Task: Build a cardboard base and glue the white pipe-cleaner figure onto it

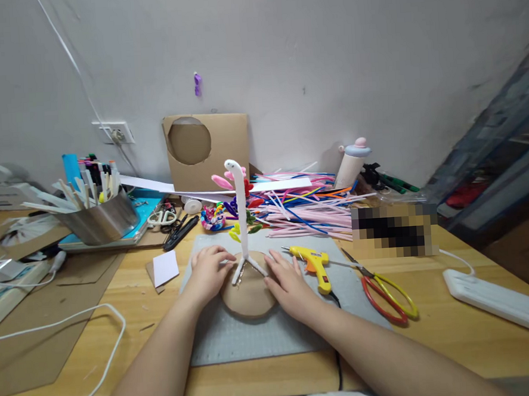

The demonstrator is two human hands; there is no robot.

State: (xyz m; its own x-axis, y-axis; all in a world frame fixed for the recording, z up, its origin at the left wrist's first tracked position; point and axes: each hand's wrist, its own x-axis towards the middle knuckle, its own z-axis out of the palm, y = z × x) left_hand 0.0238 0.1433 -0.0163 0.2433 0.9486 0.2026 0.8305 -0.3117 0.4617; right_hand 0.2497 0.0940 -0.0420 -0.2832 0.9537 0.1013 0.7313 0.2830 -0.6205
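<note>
A round brown cardboard disc (248, 303) lies on the grey cutting mat (264, 344). A tall white fuzzy pipe-cleaner stem (242, 217) stands upright on it, with a curved top and split legs resting on the disc. Coloured pipe-cleaner loops, pink, red, purple, green and yellow, show around the stem. My left hand (210, 274) grips the disc's left edge, its fingertips near the left leg. At the right edge my right hand (292, 283) holds the disc, fingers slightly apart beside the right leg's end. The undersides of both hands are hidden.
A yellow glue gun (314, 263) lies right of my right hand, then red-and-yellow-handled scissors (389, 292). Behind are heaped pipe cleaners (310, 213) and a cardboard sheet with a round hole (229, 146). Leftward stands a metal container (100, 220) of sticks; rightward, a power strip (499, 300).
</note>
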